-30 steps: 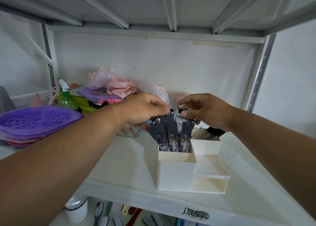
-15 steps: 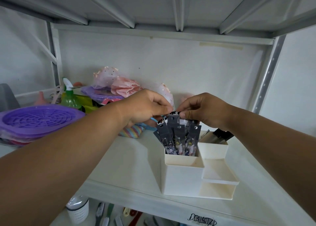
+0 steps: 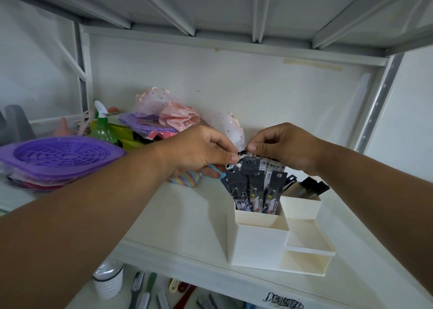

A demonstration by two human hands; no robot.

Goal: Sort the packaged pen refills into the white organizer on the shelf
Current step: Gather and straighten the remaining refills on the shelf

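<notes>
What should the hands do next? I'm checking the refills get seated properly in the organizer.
Probably ease the pinched dark packaged pen refills straight down into the rear-left compartment of the white plastic organizer. The left hand and right hand pinch their top edges, the packets fan out well above the rim, and their lower ends are already inside.

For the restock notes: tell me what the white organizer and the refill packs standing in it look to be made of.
White organizer: apparently rigid plastic, matte to slightly satin; thin, even moulded walls with crisp edges.
Refill packs: likely thin plastic film or coated card, dark with printed graphics; flat sleeves with punched hang holes and a faint sheen.
</notes>
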